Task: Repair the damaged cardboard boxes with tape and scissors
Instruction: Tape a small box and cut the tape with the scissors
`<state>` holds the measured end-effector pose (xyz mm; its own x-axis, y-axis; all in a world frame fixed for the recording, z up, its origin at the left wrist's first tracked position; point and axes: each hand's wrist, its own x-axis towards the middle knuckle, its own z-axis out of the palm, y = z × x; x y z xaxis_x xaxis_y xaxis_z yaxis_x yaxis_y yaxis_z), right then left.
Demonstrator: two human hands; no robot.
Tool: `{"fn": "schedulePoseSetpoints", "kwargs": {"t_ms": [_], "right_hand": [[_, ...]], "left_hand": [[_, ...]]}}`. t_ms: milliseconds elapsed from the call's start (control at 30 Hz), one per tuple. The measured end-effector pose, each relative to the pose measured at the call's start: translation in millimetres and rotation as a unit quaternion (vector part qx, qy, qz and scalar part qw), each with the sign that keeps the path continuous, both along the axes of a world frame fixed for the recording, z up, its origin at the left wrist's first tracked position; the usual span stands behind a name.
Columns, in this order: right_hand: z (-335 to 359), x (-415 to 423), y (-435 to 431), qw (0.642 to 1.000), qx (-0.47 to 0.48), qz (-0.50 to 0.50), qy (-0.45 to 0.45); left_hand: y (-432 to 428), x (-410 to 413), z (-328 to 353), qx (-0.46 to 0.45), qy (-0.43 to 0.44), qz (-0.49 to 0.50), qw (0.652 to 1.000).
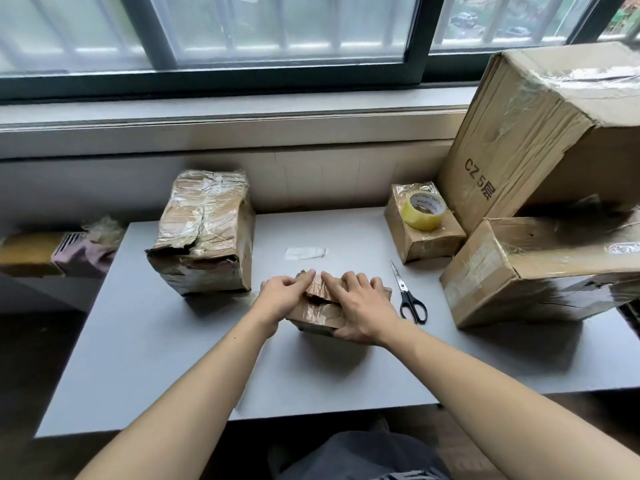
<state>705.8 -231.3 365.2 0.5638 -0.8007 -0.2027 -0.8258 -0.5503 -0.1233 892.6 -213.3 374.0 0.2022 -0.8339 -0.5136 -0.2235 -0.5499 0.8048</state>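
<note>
Left of the black-handled steel scissors [408, 294], both hands, left hand [282, 294] and right hand [360, 306], press spread fingers flat on the small crumpled brown cardboard box [317, 311]; if pressure eases, its torn flaps could spring open before taping.

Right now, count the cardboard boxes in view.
5: crushed box under both hands, torn box left, small box under the tape roll, two big boxes stacked right. Others may be hidden.
</note>
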Motion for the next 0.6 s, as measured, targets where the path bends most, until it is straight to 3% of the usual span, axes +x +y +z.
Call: {"fn": "schedulePoseSetpoints", "kwargs": {"t_ms": [100,233,467,600], "right_hand": [[2,5,3,0.999,-0.043,0.017,0.002],[4,3,1,0.998,-0.042,0.021,-0.028],[0,-4,2,0.994,0.004,-0.02,-0.105],[-5,-5,6,0.976,0.088,-0.067,-0.187]], "left_hand": [[-3,-8,6,0.032,0.1,0.055,0.993],[-2,-7,1,0.05,0.134,0.1,0.985],[-2,-11,7,0.025,0.097,0.091,0.991],[-3,-10,1,-0.01,-0.064,0.038,0.997]]}}
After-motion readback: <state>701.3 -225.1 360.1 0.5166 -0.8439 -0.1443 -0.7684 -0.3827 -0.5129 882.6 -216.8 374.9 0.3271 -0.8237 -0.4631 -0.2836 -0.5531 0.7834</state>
